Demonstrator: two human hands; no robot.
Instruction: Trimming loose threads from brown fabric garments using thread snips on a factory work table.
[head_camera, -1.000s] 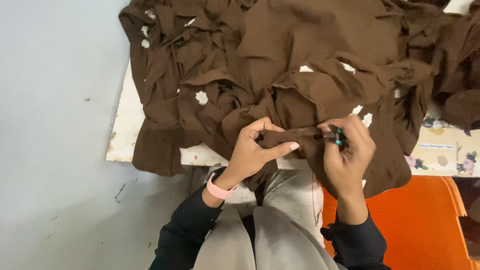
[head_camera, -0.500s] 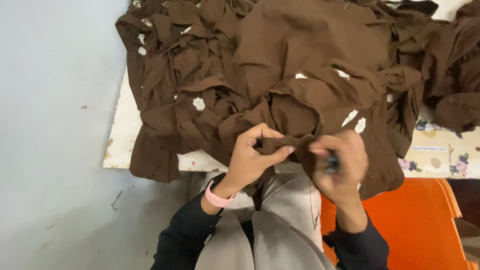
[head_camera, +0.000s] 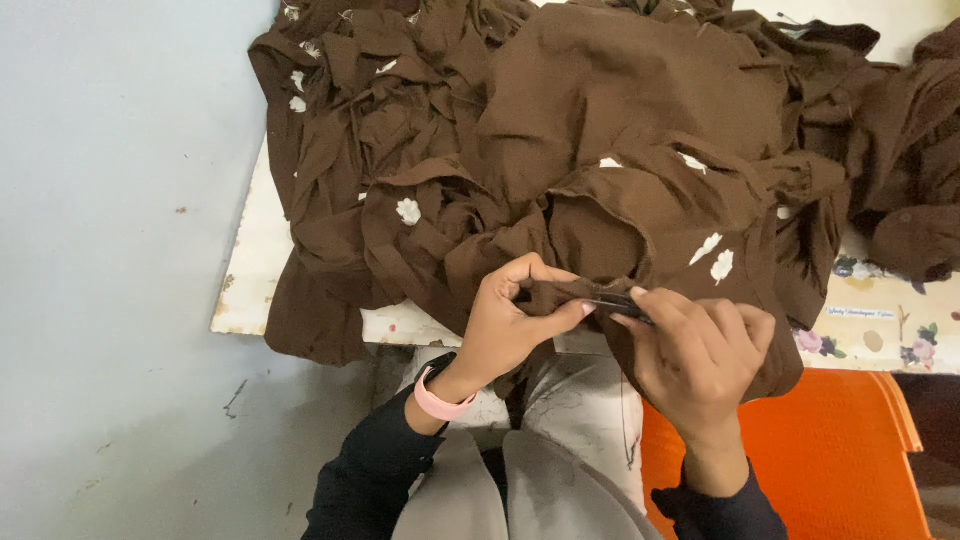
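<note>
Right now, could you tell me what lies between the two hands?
In the head view, a pinched fold of brown cloth and a small dark tool lie between the left hand and right hand.

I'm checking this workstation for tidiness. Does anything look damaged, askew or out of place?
The table edge is chipped and stained at its left corner. The brown cloth lies in a crumpled heap and spills over the table's front edge. Both hands, left hand and right hand, pinch one fold.

One head-worn camera (the only view) looks steeply down, close over the table (head_camera: 250, 300) edge and lap.
</note>
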